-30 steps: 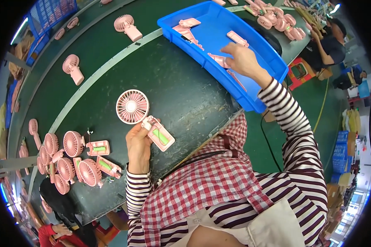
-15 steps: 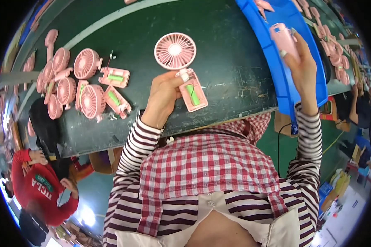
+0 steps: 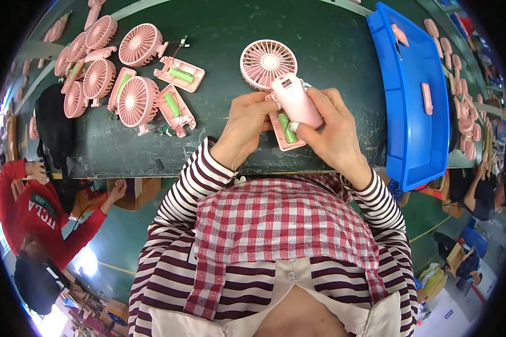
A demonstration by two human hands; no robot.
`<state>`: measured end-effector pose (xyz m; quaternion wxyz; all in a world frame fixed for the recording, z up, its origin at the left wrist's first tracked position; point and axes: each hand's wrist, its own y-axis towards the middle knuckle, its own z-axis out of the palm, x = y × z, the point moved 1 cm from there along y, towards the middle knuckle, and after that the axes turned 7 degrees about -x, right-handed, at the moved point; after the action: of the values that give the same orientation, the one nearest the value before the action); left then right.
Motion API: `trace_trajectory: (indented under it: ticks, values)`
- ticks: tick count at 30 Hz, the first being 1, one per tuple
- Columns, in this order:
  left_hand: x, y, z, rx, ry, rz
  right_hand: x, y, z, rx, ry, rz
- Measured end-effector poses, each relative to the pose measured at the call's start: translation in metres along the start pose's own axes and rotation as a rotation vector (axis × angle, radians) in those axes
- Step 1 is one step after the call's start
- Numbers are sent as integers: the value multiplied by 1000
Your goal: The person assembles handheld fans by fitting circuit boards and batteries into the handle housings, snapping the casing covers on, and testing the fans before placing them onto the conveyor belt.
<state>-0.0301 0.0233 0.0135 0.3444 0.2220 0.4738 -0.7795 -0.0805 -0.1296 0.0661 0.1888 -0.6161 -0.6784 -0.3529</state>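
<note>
While left fingers (image 3: pixel 252 105) pinch the fan (image 3: pixel 269 63) | right fingers (image 3: pixel 322 103), half-spread, clasp a pink cover (image 3: pixel 298 102) (green battery (image 3: pixel 287 129) beneath)

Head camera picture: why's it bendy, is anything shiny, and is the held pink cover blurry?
Head view: the fisheye lens bends the blue bin; head view, lower left: white glare on the floor; head view, middle: the pink cover looks fairly clear.

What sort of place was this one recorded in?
Likely a small-appliance assembly workshop: clustered pink fans, some opened, on a dark green bench, a blue bin holding loose pink parts, and another person in a red top nearby.
</note>
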Motion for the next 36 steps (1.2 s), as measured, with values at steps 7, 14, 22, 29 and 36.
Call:
trace_trajectory:
  ticks: [7,14,22,29,36]
  values:
    - [-2,2,6,-24,18,-28,2,10,3,2,-352,-73]
    - [-4,5,6,-39,-23,-77,20,4,-17,7,-289,107]
    - [-13,0,10,0,-125,-127,26,6,-4,108,-326,33]
    - [-11,2,8,44,-132,-135,27,10,5,140,-330,17]
    - [-11,1,9,49,-161,-89,24,8,11,129,-347,-33]
